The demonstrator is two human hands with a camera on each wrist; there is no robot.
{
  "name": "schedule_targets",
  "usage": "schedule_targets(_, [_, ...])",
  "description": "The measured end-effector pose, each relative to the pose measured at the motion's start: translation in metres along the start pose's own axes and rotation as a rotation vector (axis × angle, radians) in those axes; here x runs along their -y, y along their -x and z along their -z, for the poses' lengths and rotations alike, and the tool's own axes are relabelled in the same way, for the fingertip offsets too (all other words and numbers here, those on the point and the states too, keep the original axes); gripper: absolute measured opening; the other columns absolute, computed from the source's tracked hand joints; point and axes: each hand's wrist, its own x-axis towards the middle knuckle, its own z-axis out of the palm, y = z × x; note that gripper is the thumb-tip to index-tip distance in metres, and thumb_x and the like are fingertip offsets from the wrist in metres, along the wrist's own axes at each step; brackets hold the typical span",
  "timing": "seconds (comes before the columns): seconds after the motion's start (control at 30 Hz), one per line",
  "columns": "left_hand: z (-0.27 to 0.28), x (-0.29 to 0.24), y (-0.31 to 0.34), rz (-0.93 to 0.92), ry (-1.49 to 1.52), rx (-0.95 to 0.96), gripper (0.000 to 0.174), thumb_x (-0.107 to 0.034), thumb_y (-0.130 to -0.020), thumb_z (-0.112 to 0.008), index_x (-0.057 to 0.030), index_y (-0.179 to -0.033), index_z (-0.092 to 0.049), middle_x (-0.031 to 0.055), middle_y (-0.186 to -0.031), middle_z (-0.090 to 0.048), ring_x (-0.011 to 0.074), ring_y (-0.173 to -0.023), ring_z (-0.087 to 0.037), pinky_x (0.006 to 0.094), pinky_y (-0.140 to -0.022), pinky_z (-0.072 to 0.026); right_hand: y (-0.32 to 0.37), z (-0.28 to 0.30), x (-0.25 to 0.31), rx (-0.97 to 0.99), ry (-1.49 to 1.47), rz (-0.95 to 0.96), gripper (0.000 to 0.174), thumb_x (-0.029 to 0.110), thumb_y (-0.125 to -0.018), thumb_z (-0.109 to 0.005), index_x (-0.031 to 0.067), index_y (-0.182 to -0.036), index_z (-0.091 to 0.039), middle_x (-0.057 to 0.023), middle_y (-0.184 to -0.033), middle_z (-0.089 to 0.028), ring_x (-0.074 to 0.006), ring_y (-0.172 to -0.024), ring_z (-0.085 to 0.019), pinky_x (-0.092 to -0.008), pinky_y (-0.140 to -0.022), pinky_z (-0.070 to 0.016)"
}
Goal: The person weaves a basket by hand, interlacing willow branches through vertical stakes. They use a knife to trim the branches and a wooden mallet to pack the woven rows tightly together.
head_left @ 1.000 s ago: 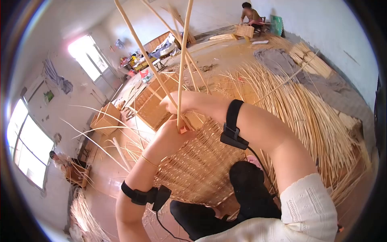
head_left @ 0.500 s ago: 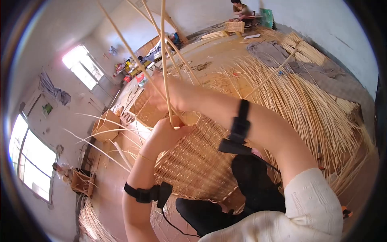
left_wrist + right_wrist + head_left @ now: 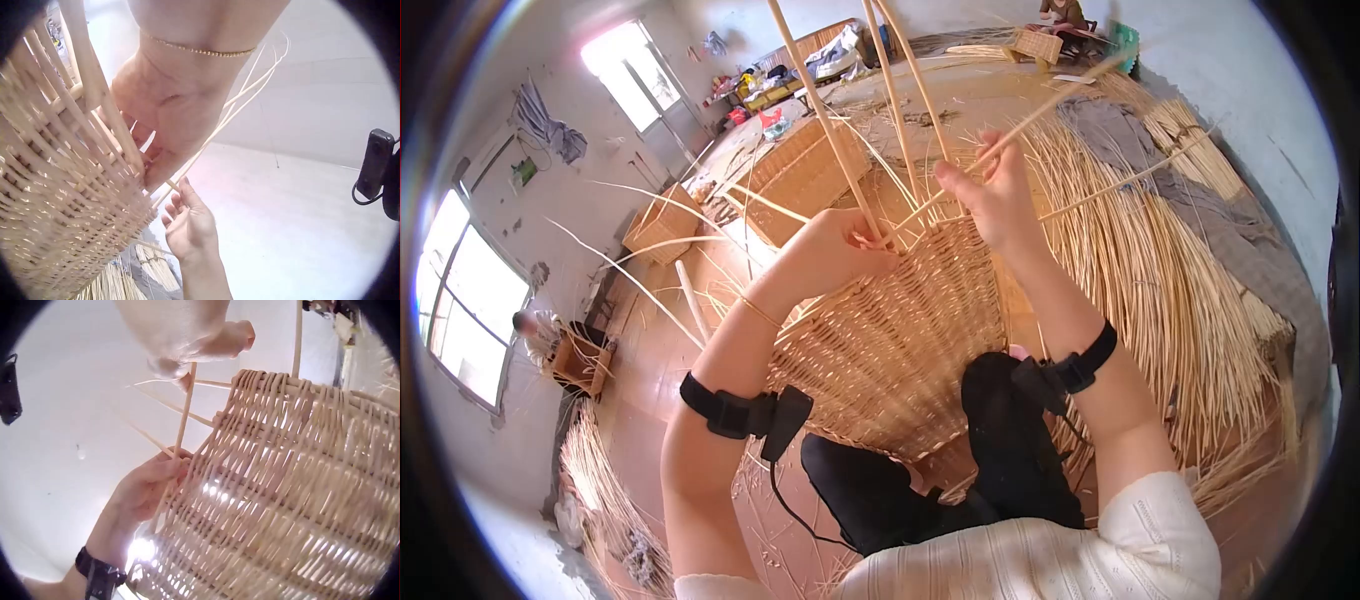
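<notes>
A woven wicker basket [image 3: 890,330] leans across the person's lap, several upright stakes [image 3: 825,115] rising from its rim. At that rim the left hand [image 3: 845,250] pinches a long pale wicker rod [image 3: 1040,115] where it meets the weave, as the right wrist view also shows, with the left hand [image 3: 147,484] below the right. Farther along the rod, to the right and above the rim, the right hand [image 3: 1000,200] grips it between thumb and fingers. In the left wrist view the right hand [image 3: 194,228] pinches the rod beyond the basket's edge.
Loose rods [image 3: 1140,280] lie in a big heap on the right. Ahead on the floor stand a large wicker box [image 3: 800,185] and a smaller one [image 3: 662,222]. Two other people sit farther off, one [image 3: 540,335] at left, one [image 3: 1062,15] at back right. Thin rods [image 3: 640,270] stick out leftward.
The right hand has swung from beside the left hand, past the stakes, out to the right, and the rod now slants up rightward. The left hand stays at the rim; the head view has shifted.
</notes>
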Motion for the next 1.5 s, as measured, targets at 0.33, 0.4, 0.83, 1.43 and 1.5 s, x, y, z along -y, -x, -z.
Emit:
schedule_targets(0.33, [-0.001,-0.012,0.01,0.012,-0.097,-0.001,0.032,-0.031,-0.082,-0.078,-0.0052,-0.101,-0.074,0.0028,-0.09,-0.068,0.0098,-0.085,-0.059,0.028,-0.079,-0.0468,0.059,0.006,-0.02,-0.012,-0.512,-0.496,0.082,0.031,-0.088,-0.075,-0.0122,-0.139,-0.028,-0.0308,-0.129,-0.049,-0.0289,-0.115,-0.057,-0.036,-0.094,-0.0483])
schedule_targets(0.4, [0.0,-0.017,0.001,-0.006,-0.149,-0.009,0.032,-0.031,-0.082,-0.078,-0.0051,-0.1,-0.074,0.0035,-0.091,-0.068,0.0099,-0.086,-0.059,0.0284,-0.08,-0.0461,0.056,0.012,-0.014,0.016,-0.499,-0.519,0.084,0.029,-0.089,-0.074,-0.0121,-0.142,-0.023,-0.032,-0.131,-0.048,-0.0281,-0.115,-0.057,-0.0344,-0.093,-0.049])
schedule_targets(0.83, [0.012,-0.073,-0.069,0.109,-0.491,0.546,0.036,-0.037,-0.078,-0.081,-0.0025,-0.085,-0.073,0.0028,-0.079,-0.067,0.0131,-0.07,-0.06,0.0292,-0.064,-0.0481,0.054,0.021,-0.012,0.041,-0.49,-0.575,0.091,0.039,-0.088,-0.076,-0.0114,-0.142,-0.024,-0.0243,-0.126,-0.055,-0.0285,-0.116,-0.058,-0.0369,-0.096,-0.0473])
schedule_targets(1.43, [-0.011,-0.042,-0.053,0.152,0.067,0.246,0.032,-0.025,-0.088,-0.074,-0.0018,-0.108,-0.065,-0.0003,-0.08,-0.066,0.0068,-0.07,-0.059,0.0218,-0.06,-0.0451,0.031,0.057,-0.006,0.182,0.35,0.326,0.033,0.035,-0.084,-0.073,0.0049,-0.094,-0.065,-0.0106,-0.095,-0.061,-0.0294,-0.1,-0.059,-0.0472,-0.104,-0.0385])
schedule_targets(1.5, [-0.011,-0.04,-0.053,0.142,0.083,0.233,0.031,-0.024,-0.088,-0.074,-0.0018,-0.108,-0.065,-0.0004,-0.08,-0.066,0.0068,-0.069,-0.059,0.0215,-0.059,-0.0447,0.028,0.058,-0.007,0.226,0.382,0.306,0.033,0.037,-0.085,-0.072,0.0056,-0.093,-0.066,-0.0105,-0.095,-0.061,-0.028,-0.1,-0.059,-0.0465,-0.103,-0.039])
